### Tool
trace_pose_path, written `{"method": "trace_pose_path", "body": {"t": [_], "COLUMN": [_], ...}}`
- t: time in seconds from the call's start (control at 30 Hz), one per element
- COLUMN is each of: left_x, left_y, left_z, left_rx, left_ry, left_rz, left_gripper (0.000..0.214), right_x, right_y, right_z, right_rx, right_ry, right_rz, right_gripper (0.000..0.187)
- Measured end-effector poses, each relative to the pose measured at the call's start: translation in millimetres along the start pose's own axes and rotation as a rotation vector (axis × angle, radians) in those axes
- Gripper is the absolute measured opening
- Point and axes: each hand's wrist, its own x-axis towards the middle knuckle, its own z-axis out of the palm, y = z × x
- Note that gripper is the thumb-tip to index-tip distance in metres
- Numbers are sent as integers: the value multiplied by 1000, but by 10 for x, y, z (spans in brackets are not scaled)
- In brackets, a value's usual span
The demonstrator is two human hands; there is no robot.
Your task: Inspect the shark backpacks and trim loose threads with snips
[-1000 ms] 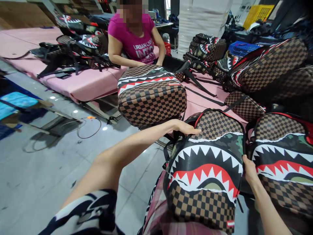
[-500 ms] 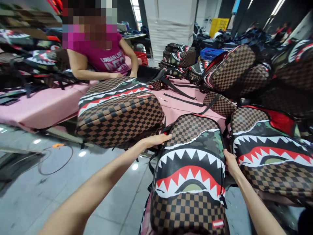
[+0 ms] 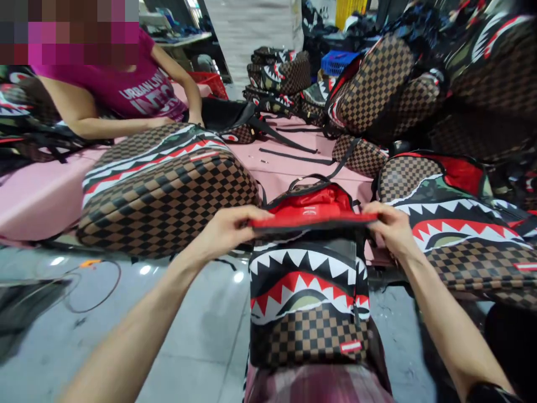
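In front of me a checkered backpack (image 3: 306, 302) with a shark-mouth print rests against my lap and the table edge. Its top flap is folded toward me, so the red lining (image 3: 319, 204) shows. My left hand (image 3: 232, 229) pinches the flap's left edge, thumb and fingers closed on it. At the right edge my right hand (image 3: 388, 224) grips the same flap. Just left of it lies another checkered backpack (image 3: 176, 196) on its side. A similar backpack (image 3: 474, 246) with its red lining exposed lies to the right.
A co-worker in a magenta shirt (image 3: 146, 95) sits across the pink table (image 3: 285, 148), hands by the left backpack. Black straps (image 3: 293, 157) lie on the tabletop. Piled backpacks (image 3: 373, 84) rise at the back right, near a blue crate (image 3: 338, 61). A cable loop (image 3: 117, 280) is on the floor.
Both hands have moved from the backpack's sides to its top. The front panel's upper part is now pulled open and folded down, exposing the red lining. My view has shifted slightly right and down.
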Motion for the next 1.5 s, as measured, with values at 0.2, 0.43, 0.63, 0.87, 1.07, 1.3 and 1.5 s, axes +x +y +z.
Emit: {"method": "trace_pose_path", "body": {"t": [0.2, 0.43, 0.63, 0.87, 1.07, 1.3, 1.5], "left_x": [-1354, -1602, -1672, -1305, 215, 225, -99], "left_y": [-98, -177, -164, 107, -111, -374, -111], "left_z": [558, 857, 811, 504, 763, 1336, 1407], "left_rx": [446, 536, 622, 445, 434, 404, 687], "left_ry": [-48, 316, 283, 345, -364, -880, -777], "left_rz": [254, 242, 284, 116, -145, -231, -191], "left_gripper": [26, 25, 24, 23, 37, 32, 45], "right_x": [-1162, -1503, -1524, -1530, -1707, -1239, 108], "right_y": [-208, 24, 45, -12, -98, -367, 302], "right_z": [166, 213, 152, 300, 531, 212, 903], "right_rx": [-323, -430, -441, -311, -296, -95, -823], "right_ry": [-609, -503, -520, -563, -593, -810, -519], "right_rz": [-200, -226, -203, -98, -19, 153, 174], "right_gripper": [22, 20, 12, 16, 29, 35, 35]}}
